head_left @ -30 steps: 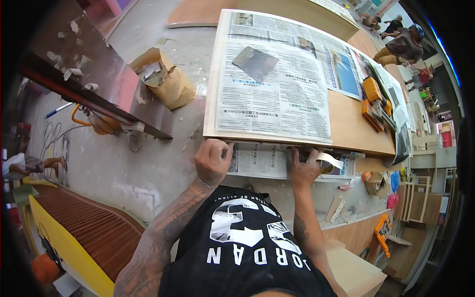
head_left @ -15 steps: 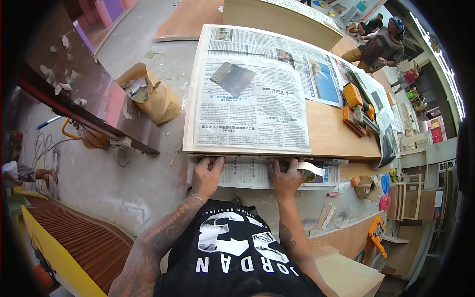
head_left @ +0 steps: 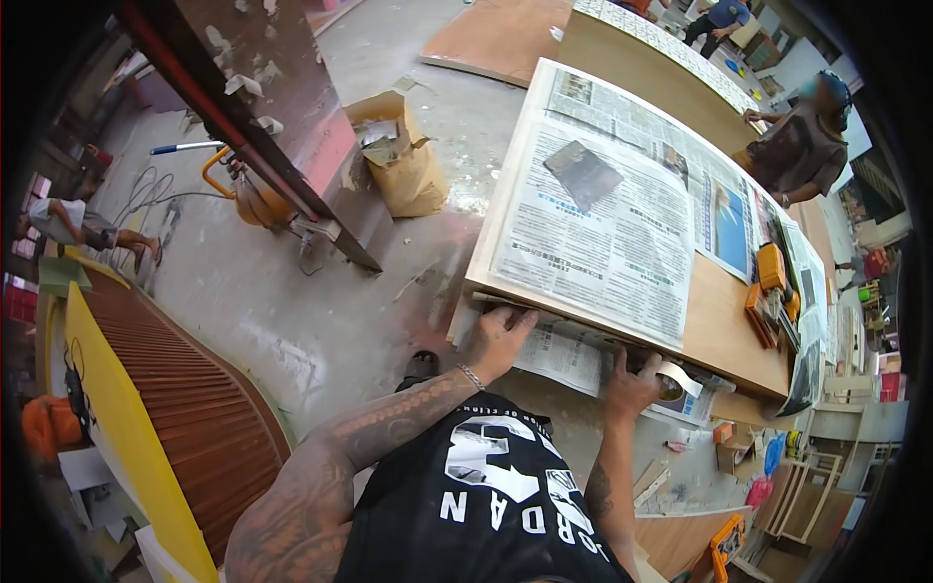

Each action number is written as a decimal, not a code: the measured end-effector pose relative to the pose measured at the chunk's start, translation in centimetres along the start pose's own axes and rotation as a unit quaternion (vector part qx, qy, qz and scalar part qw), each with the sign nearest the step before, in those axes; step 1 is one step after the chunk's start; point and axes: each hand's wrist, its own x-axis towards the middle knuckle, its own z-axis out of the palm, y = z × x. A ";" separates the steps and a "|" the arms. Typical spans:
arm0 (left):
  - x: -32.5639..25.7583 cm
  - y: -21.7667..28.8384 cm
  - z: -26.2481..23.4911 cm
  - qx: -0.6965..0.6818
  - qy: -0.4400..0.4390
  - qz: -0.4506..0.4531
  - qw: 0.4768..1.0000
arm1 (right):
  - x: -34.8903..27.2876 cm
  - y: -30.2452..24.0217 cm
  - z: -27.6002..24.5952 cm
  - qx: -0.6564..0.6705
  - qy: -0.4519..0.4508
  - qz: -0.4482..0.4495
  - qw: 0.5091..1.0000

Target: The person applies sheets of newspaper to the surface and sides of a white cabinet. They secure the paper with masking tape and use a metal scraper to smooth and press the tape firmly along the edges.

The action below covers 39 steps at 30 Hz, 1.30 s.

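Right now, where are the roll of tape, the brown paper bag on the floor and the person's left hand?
roll of tape (head_left: 669, 381), head view, on the roll's pale outer band.
brown paper bag (head_left: 408, 165), head view, on its front side.
left hand (head_left: 498, 335), head view, on the back of the hand.

Wooden board (head_left: 724, 330) carries newspaper sheets (head_left: 603, 228), orange tools (head_left: 768, 287).
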 end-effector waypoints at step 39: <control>1.8 -3.2 -3.8 -0.268 -0.326 -0.029 0.906 | 0.5 -11.3 -6.5 0.129 -0.444 -0.514 0.723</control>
